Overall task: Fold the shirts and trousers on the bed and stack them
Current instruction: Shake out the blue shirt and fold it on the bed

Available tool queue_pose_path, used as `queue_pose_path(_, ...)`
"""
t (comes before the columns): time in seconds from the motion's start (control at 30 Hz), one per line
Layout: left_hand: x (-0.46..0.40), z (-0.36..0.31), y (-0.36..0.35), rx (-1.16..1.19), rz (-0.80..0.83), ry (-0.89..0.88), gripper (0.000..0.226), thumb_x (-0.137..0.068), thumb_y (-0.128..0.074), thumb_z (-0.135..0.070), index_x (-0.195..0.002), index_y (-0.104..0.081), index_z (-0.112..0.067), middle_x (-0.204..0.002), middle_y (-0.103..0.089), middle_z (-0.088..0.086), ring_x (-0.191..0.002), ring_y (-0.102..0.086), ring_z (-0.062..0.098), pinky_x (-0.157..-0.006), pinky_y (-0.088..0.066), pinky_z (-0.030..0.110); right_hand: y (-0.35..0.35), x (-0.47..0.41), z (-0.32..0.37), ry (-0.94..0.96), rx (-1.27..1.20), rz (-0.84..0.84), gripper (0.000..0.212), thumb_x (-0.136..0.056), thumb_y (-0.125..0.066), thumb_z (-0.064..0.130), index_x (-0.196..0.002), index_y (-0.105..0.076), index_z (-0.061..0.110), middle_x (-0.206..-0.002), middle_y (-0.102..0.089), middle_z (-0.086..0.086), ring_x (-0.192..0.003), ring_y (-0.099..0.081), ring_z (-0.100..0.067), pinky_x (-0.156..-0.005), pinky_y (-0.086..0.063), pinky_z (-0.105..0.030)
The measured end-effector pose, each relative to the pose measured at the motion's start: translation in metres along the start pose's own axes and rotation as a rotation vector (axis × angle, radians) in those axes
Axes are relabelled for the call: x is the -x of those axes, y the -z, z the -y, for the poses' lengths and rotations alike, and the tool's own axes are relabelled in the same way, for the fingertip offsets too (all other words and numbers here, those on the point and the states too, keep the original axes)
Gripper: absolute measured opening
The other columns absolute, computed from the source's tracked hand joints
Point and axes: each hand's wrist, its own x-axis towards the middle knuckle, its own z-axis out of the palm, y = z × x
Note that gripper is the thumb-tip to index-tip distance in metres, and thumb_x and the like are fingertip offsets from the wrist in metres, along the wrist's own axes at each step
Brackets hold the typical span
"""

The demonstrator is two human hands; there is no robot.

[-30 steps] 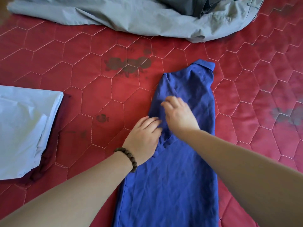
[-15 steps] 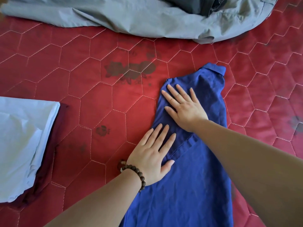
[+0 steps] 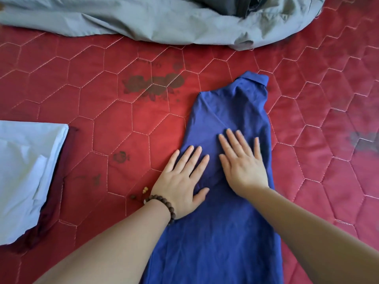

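Note:
A blue shirt point(image 3: 231, 111) lies folded into a long narrow strip on the red quilted bed point(image 3: 102, 119), its collar pointing away from me. My left hand point(image 3: 180, 181), with a bead bracelet at the wrist, rests flat on the shirt's left edge with fingers spread. Beside it, my right hand point(image 3: 244, 165) presses flat on the middle of the shirt, fingers apart. Neither hand grips the cloth. At the left edge sits a folded stack: a pale blue garment point(image 3: 24, 173) on top of a dark maroon one point(image 3: 55, 193).
A crumpled grey garment point(image 3: 155, 19) stretches across the far side of the bed, with a darker grey piece point(image 3: 231, 5) lying on it. The quilt shows dark printed patches point(image 3: 153, 85) between the stack and the shirt.
My right hand has slid back toward me down the shirt, from near the shoulder to its middle. The left hand stayed flat on the shirt's left edge. The view shifted slightly.

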Motion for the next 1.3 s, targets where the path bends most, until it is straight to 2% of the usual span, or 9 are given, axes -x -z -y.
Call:
queue_pose_path(0.1,0.001,-0.002,0.005,-0.092,0.032,0.032,0.074,-0.093,-0.022,-0.058,-0.153,-0.014,-0.015,-0.161,-0.011,0.009,-0.149,-0.004,0.023,-0.118,-0.006,0.054,0.006,0.005,-0.017,-0.145,0.047,0.005,0.055,-0.101,-0.023,0.04,-0.153,-0.018,0.022,-0.161,-0.011,0.001,-0.149,-0.003,-0.02,-0.12,0.003,-0.047)
queue_pose_path(0.23,0.014,-0.02,0.015,-0.166,0.035,0.107,0.074,-0.095,-0.021,-0.053,-0.152,-0.013,-0.007,-0.161,-0.01,0.01,-0.149,-0.001,0.022,-0.119,0.003,0.053,0.012,0.06,0.011,-0.017,-0.012,-0.05,0.055,-0.099,-0.034,0.035,-0.15,-0.029,0.013,-0.159,-0.021,-0.004,-0.147,-0.015,-0.023,-0.119,-0.01,-0.052)
queue_pose_path(0.33,0.053,-0.048,0.014,-0.072,0.032,0.018,0.072,-0.093,-0.045,-0.048,-0.149,-0.028,-0.004,-0.157,-0.022,0.013,-0.147,-0.015,0.024,-0.12,-0.01,0.047,0.005,0.124,0.037,0.075,-0.042,-0.009,0.056,-0.096,-0.034,0.037,-0.148,-0.033,0.014,-0.157,-0.024,-0.003,-0.146,-0.02,-0.023,-0.117,-0.018,-0.053)
queue_pose_path(0.43,0.117,-0.072,0.003,0.007,0.076,-0.09,0.065,-0.092,-0.044,-0.046,-0.145,-0.039,-0.009,-0.155,-0.028,0.011,-0.145,-0.024,0.024,-0.116,-0.027,0.047,-0.003,0.19,0.054,0.134,-0.062,0.059,0.056,-0.095,-0.038,0.037,-0.148,-0.033,0.017,-0.157,-0.025,-0.002,-0.145,-0.022,-0.022,-0.115,-0.017,-0.052)
queue_pose_path(0.77,0.293,-0.086,-0.01,-0.01,0.23,-0.181,0.064,-0.096,-0.031,-0.044,-0.152,-0.021,-0.016,-0.16,-0.014,0.01,-0.148,-0.013,0.026,-0.117,-0.02,0.051,-0.011,0.334,0.066,0.122,-0.039,0.24,0.061,-0.095,-0.035,0.046,-0.151,-0.025,0.022,-0.158,-0.021,-0.001,-0.147,-0.018,-0.022,-0.117,-0.011,-0.053)
queue_pose_path(0.9,0.33,-0.075,0.002,-0.054,0.24,-0.258,0.06,-0.093,-0.045,-0.025,-0.15,-0.03,-0.013,-0.159,-0.019,0.008,-0.147,-0.016,0.026,-0.115,-0.024,0.052,-0.001,0.371,0.051,0.195,-0.002,0.256,0.059,-0.097,-0.033,0.046,-0.151,-0.023,0.026,-0.158,-0.02,-0.002,-0.146,-0.019,-0.024,-0.116,-0.014,-0.054)
queue_pose_path(0.97,0.34,-0.067,0.008,-0.081,0.24,-0.352,0.075,-0.078,-0.056,-0.002,-0.148,-0.033,-0.013,-0.158,-0.023,0.007,-0.146,-0.018,0.027,-0.115,-0.024,0.054,0.006,0.39,0.037,0.238,0.026,0.244,0.059,-0.096,-0.035,0.039,-0.152,-0.02,0.027,-0.159,-0.019,-0.003,-0.146,-0.017,-0.023,-0.116,-0.016,-0.054)
queue_pose_path(1.17,0.351,-0.064,0.012,-0.083,0.232,-0.444,0.09,-0.063,-0.056,0.011,-0.147,-0.037,-0.019,-0.154,-0.032,0.004,-0.142,-0.029,0.027,-0.112,-0.029,0.05,0.025,0.423,0.019,0.306,0.15,0.319,0.106,-0.058,-0.074,0.004,-0.15,-0.026,0.026,-0.158,-0.023,-0.005,-0.145,-0.02,-0.025,-0.112,-0.017,-0.057)
queue_pose_path(1.3,0.351,-0.071,0.015,-0.033,0.281,-0.365,0.088,-0.062,-0.067,0.006,-0.143,-0.045,-0.021,-0.151,-0.038,0.002,-0.14,-0.034,0.027,-0.11,-0.035,0.05,0.03,0.42,0.043,0.388,0.108,0.301,0.095,-0.048,-0.077,0.0,-0.137,-0.052,0.022,-0.148,-0.042,-0.01,-0.136,-0.04,-0.031,-0.11,-0.028,-0.06)
